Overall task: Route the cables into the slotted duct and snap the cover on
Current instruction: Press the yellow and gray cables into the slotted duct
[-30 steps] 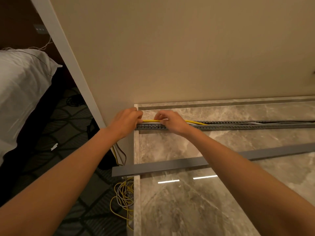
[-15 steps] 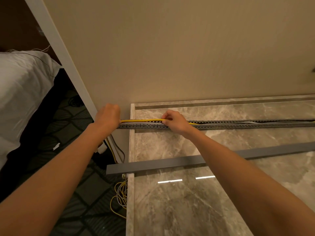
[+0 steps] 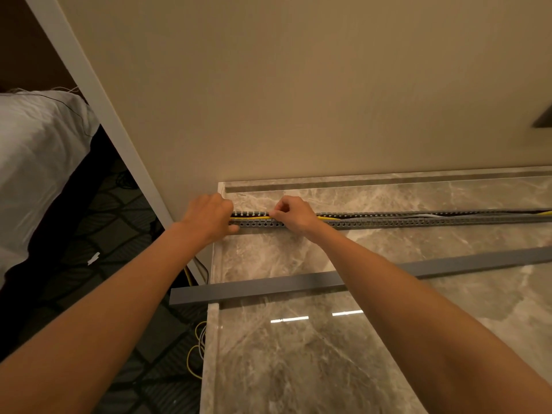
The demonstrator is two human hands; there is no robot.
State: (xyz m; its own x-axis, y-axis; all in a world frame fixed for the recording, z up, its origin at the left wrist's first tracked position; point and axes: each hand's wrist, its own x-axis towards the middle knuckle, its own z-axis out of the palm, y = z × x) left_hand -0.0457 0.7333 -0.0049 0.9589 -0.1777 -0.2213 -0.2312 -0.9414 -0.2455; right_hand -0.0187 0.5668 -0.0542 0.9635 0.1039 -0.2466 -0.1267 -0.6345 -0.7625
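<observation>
The right hand [image 3: 294,216] pinches the yellow cable [image 3: 251,217] taut over the duct [image 3: 418,223]. The left hand [image 3: 209,219] fists round it at the duct's left end. Most cabling lies inside, but slack [image 3: 195,354] hangs off the counter [image 3: 298,369]. The cover [image 3: 268,286] lies nearer, not yet on.

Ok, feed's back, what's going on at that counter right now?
A person is working at the left end of the slotted duct on the marble counter. The left hand grips the duct's end, while the right hand pinches the yellow cable with its fingers, holding it in the channel. More cables lie in the duct farther right. The grey cover lies loose on the counter, nearer the camera, not yet snapped on.
</observation>
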